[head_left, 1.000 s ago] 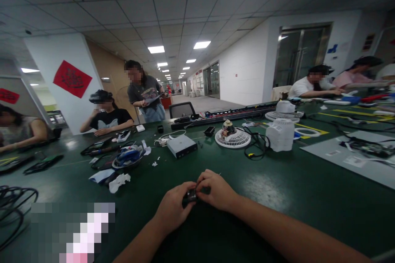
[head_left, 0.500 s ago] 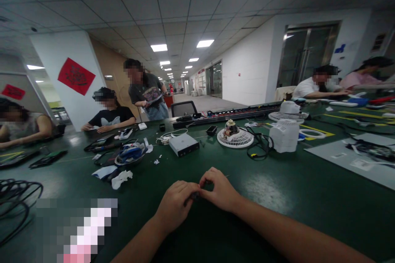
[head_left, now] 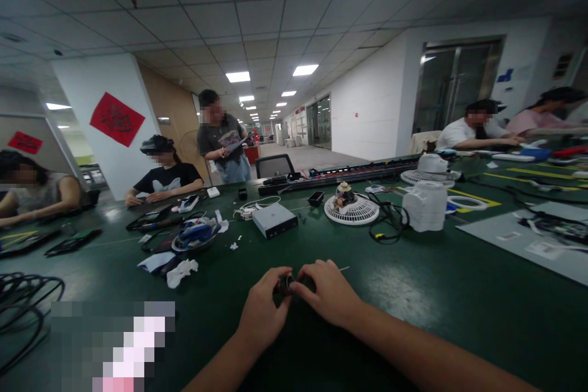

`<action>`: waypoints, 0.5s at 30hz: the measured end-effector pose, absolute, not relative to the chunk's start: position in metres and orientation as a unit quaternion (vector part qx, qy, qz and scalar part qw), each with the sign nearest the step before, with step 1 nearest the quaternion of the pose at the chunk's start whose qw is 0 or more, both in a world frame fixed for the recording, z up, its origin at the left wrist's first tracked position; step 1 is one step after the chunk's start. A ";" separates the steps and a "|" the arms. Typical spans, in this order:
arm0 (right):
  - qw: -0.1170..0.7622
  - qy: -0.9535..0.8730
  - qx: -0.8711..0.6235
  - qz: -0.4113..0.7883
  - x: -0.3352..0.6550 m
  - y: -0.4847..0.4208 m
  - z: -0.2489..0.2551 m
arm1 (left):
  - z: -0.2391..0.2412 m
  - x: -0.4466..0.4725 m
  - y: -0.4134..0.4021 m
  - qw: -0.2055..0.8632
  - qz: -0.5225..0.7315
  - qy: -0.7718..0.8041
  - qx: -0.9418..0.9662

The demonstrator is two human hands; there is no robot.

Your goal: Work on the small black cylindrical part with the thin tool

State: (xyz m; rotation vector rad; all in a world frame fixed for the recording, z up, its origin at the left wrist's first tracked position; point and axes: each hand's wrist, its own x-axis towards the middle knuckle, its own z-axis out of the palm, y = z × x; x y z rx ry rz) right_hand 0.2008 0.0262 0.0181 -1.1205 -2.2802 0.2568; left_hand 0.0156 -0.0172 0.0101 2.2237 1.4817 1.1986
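Observation:
Between my two hands is a small dark round part (head_left: 285, 285) with a ring-like rim; its exact kind cannot be made out. My left hand (head_left: 264, 306) pinches it from the left with thumb and fingers. My right hand (head_left: 331, 294) is curled, its thumb and fingertips meeting the part's right side. Just behind the right hand a thin pale stick (head_left: 344, 268) lies on the green table (head_left: 294, 251). Farther off stands a silver optical disc drive (head_left: 274, 219), with a few small dark pieces beside it.
To the right are a white fan grille with a motor (head_left: 351, 205), a white housing (head_left: 425, 207) and a grey board (head_left: 528, 239). At left lie a bowl of cloth and wires (head_left: 195, 234), crumpled tissue (head_left: 182, 272) and black cables (head_left: 27, 300). Several people are around the table.
Both hands have turned slightly and the fingers have shifted, so the dark round part shows more clearly between them. The standing person has moved a little to the right.

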 end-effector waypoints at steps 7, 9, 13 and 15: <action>0.382 -0.842 -0.365 0.106 0.210 0.042 0.014 | 0.005 0.011 -0.011 0.081 0.422 0.527 0.733; 0.410 -0.844 -0.325 0.119 0.213 0.044 0.017 | 0.003 0.008 -0.008 0.079 0.424 0.541 0.722; 0.468 -0.824 -0.298 0.113 0.219 0.041 0.021 | 0.002 0.004 -0.003 0.089 0.426 0.563 0.703; 0.496 -0.808 -0.285 0.139 0.219 0.038 0.021 | 0.002 0.003 -0.002 0.093 0.427 0.569 0.697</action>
